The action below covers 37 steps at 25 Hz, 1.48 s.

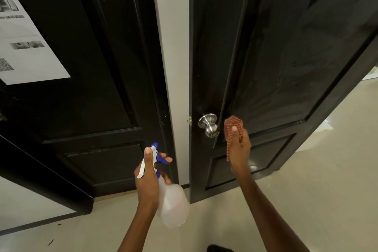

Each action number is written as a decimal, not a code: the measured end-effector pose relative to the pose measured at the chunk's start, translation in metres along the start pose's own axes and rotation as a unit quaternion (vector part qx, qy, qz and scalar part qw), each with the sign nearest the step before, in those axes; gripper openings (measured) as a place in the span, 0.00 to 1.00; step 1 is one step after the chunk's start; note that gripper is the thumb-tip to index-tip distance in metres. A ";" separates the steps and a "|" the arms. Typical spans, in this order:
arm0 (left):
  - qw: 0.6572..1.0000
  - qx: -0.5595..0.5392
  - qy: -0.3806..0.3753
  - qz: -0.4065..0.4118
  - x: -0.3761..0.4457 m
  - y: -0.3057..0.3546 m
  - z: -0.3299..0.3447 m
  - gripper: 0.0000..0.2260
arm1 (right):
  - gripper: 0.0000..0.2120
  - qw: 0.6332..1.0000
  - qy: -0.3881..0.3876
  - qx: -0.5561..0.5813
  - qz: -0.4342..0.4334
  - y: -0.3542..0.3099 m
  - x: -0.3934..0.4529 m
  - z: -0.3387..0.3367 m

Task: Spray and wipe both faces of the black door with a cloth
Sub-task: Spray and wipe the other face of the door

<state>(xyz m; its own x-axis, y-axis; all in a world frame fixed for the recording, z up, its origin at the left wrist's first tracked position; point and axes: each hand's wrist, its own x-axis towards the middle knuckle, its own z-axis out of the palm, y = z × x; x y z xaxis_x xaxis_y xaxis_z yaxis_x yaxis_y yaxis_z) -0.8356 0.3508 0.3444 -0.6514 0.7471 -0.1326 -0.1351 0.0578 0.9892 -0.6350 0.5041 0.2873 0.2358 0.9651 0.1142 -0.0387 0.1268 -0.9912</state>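
Translucent spray bottle (173, 204) gripped by left hand (148, 178), contents unclear; right hand (240, 145) clutches cloth (233, 129).

The printed sheet (24, 47) is cut off by the left edge and its text is blurred. The black door (286, 57) is cut at the top.

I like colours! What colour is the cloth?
Reddish-brown checked cloth, seen in the head view.
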 end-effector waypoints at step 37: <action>0.977 0.051 -0.201 -0.037 0.022 0.006 0.008 0.24 | 0.34 0.849 -0.032 -0.449 -0.277 0.018 -0.058 -0.032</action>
<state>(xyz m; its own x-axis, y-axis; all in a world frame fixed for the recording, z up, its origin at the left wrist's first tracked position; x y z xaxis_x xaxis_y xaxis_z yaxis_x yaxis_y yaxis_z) -0.8446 0.3730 0.3481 -0.2929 0.9372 -0.1892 -0.0824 0.1724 0.9816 -0.6185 0.4429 0.2611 -0.0772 0.8286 0.5545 0.8240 0.3662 -0.4324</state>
